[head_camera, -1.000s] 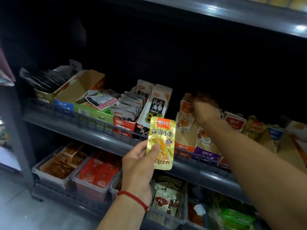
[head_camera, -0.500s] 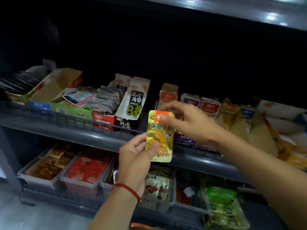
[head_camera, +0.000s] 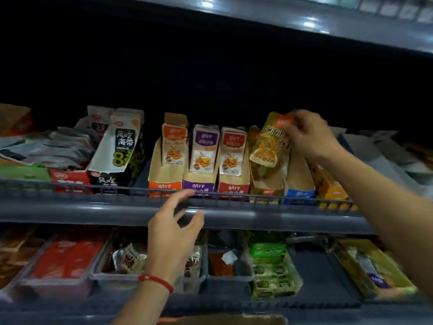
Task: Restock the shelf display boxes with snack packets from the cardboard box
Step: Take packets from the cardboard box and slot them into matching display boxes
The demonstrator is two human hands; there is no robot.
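My right hand (head_camera: 309,134) pinches the top of a gold snack packet (head_camera: 267,144) and holds it over the gold display box (head_camera: 266,184) on the middle shelf. To the left of that box stand the orange (head_camera: 165,177), purple (head_camera: 200,181) and red (head_camera: 233,181) display boxes, each with packets upright inside. My left hand (head_camera: 174,233) hangs empty in front of the shelf rail (head_camera: 117,208), fingers spread; a red string is round its wrist. The rim of the cardboard box (head_camera: 222,320) shows at the bottom edge.
A blue display box (head_camera: 298,184) and an orange-yellow one (head_camera: 330,188) stand right of the gold box. A black-and-white seaweed box (head_camera: 119,146) leans at the left. Clear bins (head_camera: 229,275) with packets line the lower shelf. An upper shelf edge (head_camera: 304,22) juts out overhead.
My right hand took the gold packet from my left hand and carried it up and right to the gold display box. My left hand let go and opened.
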